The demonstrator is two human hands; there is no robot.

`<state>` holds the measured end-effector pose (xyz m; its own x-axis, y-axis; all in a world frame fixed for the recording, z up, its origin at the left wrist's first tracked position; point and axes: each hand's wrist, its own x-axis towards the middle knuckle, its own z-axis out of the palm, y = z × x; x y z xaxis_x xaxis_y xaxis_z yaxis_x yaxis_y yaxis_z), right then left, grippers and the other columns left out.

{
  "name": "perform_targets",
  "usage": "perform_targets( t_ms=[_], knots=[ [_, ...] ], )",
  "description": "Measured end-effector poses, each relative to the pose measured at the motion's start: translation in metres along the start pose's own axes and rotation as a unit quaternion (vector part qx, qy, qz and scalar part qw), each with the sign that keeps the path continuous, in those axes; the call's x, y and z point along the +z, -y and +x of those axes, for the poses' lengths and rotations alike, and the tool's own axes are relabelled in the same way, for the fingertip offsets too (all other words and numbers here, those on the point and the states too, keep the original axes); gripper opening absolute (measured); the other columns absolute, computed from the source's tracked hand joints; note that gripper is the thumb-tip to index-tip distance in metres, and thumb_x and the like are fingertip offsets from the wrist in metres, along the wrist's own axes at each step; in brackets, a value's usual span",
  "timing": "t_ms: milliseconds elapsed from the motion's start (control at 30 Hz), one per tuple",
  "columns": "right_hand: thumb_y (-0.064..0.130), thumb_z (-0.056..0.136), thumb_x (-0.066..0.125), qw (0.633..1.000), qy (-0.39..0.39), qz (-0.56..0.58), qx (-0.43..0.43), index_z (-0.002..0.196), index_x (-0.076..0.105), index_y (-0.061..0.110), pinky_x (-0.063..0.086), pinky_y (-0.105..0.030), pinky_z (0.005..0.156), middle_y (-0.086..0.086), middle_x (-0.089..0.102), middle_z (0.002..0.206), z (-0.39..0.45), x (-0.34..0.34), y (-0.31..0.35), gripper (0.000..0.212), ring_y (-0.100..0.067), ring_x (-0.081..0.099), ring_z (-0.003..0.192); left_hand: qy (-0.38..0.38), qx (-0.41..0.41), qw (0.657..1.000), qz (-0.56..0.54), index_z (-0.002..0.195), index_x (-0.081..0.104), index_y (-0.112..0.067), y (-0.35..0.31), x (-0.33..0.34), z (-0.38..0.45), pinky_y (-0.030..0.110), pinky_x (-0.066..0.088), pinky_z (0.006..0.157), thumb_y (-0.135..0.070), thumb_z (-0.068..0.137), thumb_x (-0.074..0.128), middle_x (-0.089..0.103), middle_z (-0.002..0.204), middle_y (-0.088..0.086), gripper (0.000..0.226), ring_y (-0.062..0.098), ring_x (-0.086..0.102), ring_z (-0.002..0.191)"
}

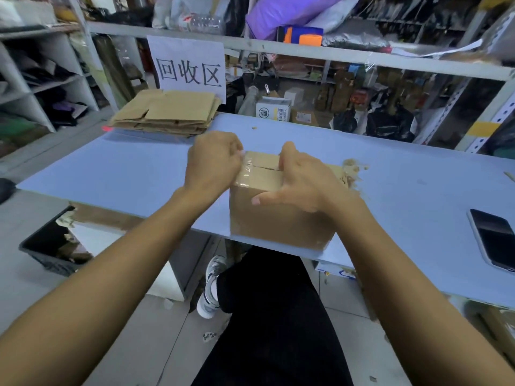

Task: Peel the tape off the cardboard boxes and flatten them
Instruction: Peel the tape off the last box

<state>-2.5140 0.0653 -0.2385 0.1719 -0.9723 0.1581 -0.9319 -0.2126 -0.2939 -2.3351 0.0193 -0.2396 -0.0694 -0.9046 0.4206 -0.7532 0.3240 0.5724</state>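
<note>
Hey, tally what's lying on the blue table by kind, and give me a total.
Taped cardboard box, held by both hands: 1
Stack of flattened cardboard: 1
Phone: 1
Total: 3, not counting the cardboard scraps on the blue table.

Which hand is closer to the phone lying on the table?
Right. The right hand grips the cardboard box, on the phone's side. The left hand is at the box's far left top edge, its fingers at the tape.
</note>
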Motion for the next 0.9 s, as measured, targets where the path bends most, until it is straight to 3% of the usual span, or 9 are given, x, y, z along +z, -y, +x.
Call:
perform_targets(
  t_ms=[100, 167, 300, 367, 433, 533, 633, 767, 900],
  knots=[
    [0.073, 0.066, 0.077, 1.0, 0.005, 0.003, -0.013, 0.108, 0.039, 0.01, 0.047, -0.042, 0.078, -0.005, 0.056, 0.103, -0.003, 0.0, 0.0, 0.085, -0.027, 0.053, 0.092, 0.022, -0.099, 0.982, -0.16, 0.093, 0.073, -0.017, 0.028, -0.019, 0.006, 0.041, 0.061, 0.078, -0.009, 0.086, 0.073, 0.071, 0.076, 0.005, 0.011, 0.024, 0.072, 0.076],
    [0.072, 0.065, 0.077, 1.0, 0.005, 0.003, -0.018, 0.11, 0.04, 0.01, 0.048, -0.044, 0.081, -0.006, 0.057, 0.105, -0.004, 0.0, 0.0, 0.085, -0.027, 0.053, 0.094, 0.035, -0.099, 0.975, -0.197, 0.099, 0.071, -0.014, 0.039, -0.02, 0.004, 0.043, 0.062, 0.08, -0.005, 0.088, 0.072, 0.073, 0.083, 0.01, 0.014, 0.019, 0.073, 0.075],
    [0.072, 0.065, 0.077, 0.999, 0.011, 0.003, -0.032, 0.113, 0.041, 0.01, 0.048, -0.046, 0.083, -0.006, 0.058, 0.109, -0.002, 0.0, -0.003, 0.086, -0.027, 0.054, 0.097, 0.119, 0.101, 0.986, -0.054, 0.128, 0.063, -0.028, 0.043, -0.017, 0.001, 0.018, 0.043, 0.094, 0.011, 0.092, 0.053, 0.056, 0.139, 0.002, 0.054, 0.008, 0.054, 0.111],
    [0.071, 0.066, 0.077, 0.999, 0.018, 0.004, -0.032, 0.113, 0.041, 0.01, 0.047, -0.046, 0.085, -0.007, 0.058, 0.113, -0.001, -0.001, -0.003, 0.085, -0.028, 0.054, 0.099, 0.168, 0.24, 0.956, 0.034, 0.136, 0.061, -0.029, 0.047, -0.018, 0.001, 0.029, 0.03, 0.109, 0.027, 0.078, 0.039, 0.035, 0.158, 0.0, 0.083, 0.021, 0.033, 0.14],
    [0.07, 0.065, 0.078, 0.999, 0.022, 0.005, -0.029, 0.112, 0.041, 0.011, 0.047, -0.045, 0.085, -0.007, 0.059, 0.116, 0.0, -0.001, -0.003, 0.084, -0.028, 0.054, 0.101, 0.198, 0.33, 0.921, 0.056, 0.134, 0.064, -0.024, 0.054, -0.02, 0.0, 0.038, 0.034, 0.109, 0.028, 0.063, 0.032, 0.044, 0.154, -0.006, 0.093, 0.024, 0.027, 0.148],
    [0.069, 0.064, 0.08, 0.999, 0.026, 0.007, -0.029, 0.111, 0.041, 0.012, 0.046, -0.046, 0.087, -0.007, 0.059, 0.121, 0.001, 0.0, -0.004, 0.083, -0.028, 0.053, 0.104, 0.236, 0.345, 0.908, 0.022, 0.12, 0.068, -0.018, 0.054, -0.027, 0.003, 0.025, 0.035, 0.108, 0.017, 0.075, 0.038, 0.061, 0.135, -0.011, 0.065, 0.019, 0.04, 0.14],
    [0.067, 0.064, 0.081, 0.998, 0.035, 0.014, -0.04, 0.109, 0.039, 0.016, 0.043, -0.039, 0.081, -0.003, 0.058, 0.126, -0.001, -0.001, -0.006, 0.08, -0.025, 0.052, 0.104, 0.268, 0.402, 0.875, 0.037, 0.1, 0.068, -0.018, 0.042, -0.032, 0.015, 0.04, 0.04, 0.1, -0.02, 0.095, 0.054, 0.064, 0.108, -0.006, 0.014, 0.023, 0.052, 0.112],
    [0.061, 0.064, 0.085, 0.996, 0.063, 0.032, -0.051, 0.108, 0.039, 0.02, 0.042, -0.04, 0.089, 0.005, 0.053, 0.142, 0.0, -0.007, -0.008, 0.075, -0.023, 0.053, 0.116, 0.364, 0.384, 0.847, 0.062, 0.09, 0.06, -0.033, 0.029, -0.033, 0.027, 0.042, 0.041, 0.092, -0.059, 0.088, 0.058, 0.051, 0.099, -0.014, 0.026, 0.019, 0.04, 0.102],
    [0.055, 0.065, 0.088, 0.994, 0.071, 0.056, -0.06, 0.109, 0.04, 0.019, 0.034, -0.033, 0.082, 0.01, 0.048, 0.149, 0.0, -0.009, -0.011, 0.074, -0.015, 0.05, 0.116, 0.451, 0.321, 0.831, 0.05, 0.087, 0.06, -0.034, 0.024, -0.036, 0.033, 0.045, 0.039, 0.097, -0.063, 0.084, 0.059, 0.052, 0.099, -0.014, 0.029, 0.021, 0.038, 0.108]
  ],
)
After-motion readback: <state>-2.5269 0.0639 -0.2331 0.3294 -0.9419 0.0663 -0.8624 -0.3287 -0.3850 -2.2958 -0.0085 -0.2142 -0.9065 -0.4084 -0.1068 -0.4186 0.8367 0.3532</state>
